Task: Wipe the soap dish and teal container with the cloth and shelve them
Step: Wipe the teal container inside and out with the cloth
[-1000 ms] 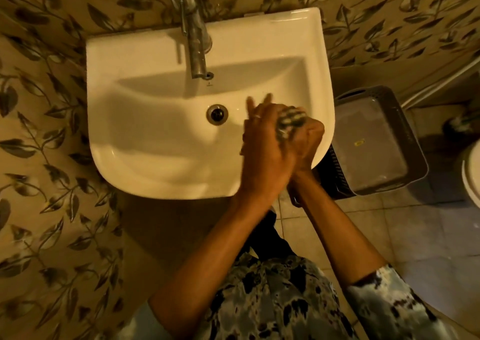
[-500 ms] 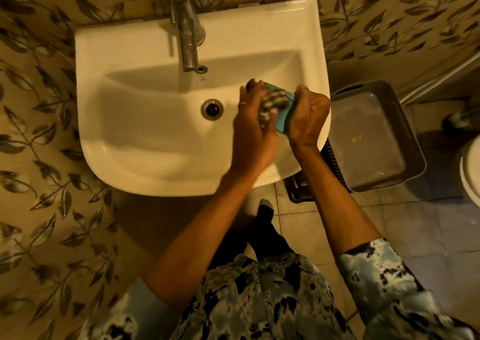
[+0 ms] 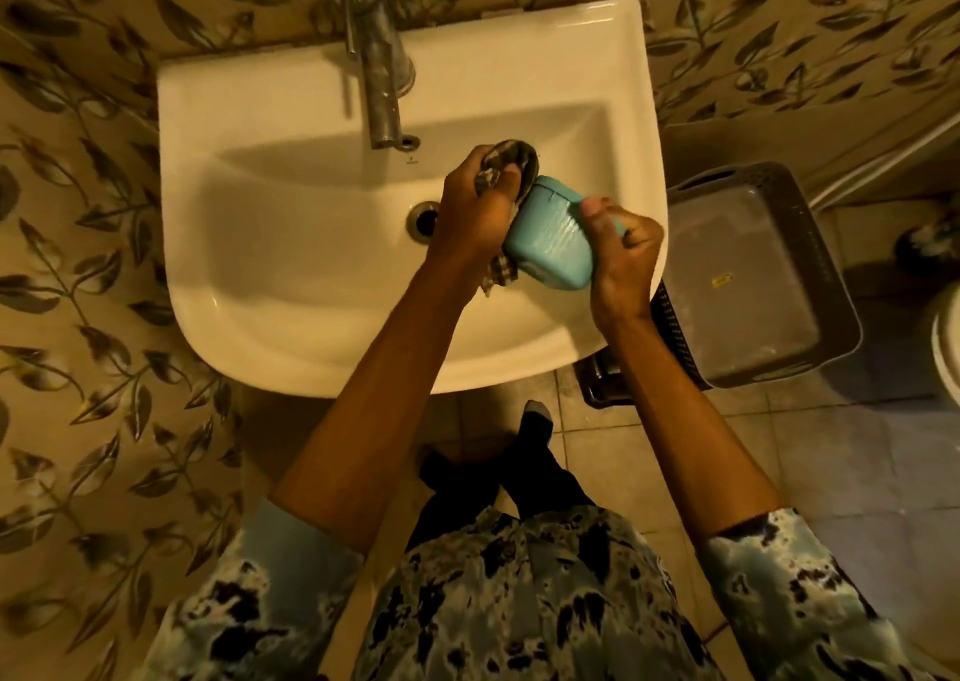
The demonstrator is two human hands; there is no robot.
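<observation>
Over the right side of the white sink, my right hand grips a teal container, tilted with its ribbed face up. My left hand is closed on a checked cloth, bunched against the container's upper left end. A tail of the cloth hangs below the container's lower left corner. No soap dish shows in this view.
A chrome tap juts over the basin, with the drain below it. A dark plastic basket with a grey lid stands on the tiled floor to the sink's right. Leaf-patterned wall tiles surround the sink.
My hands have drawn apart, so the teal container now shows fully in my right hand. The cloth has shifted from its side to its upper left end.
</observation>
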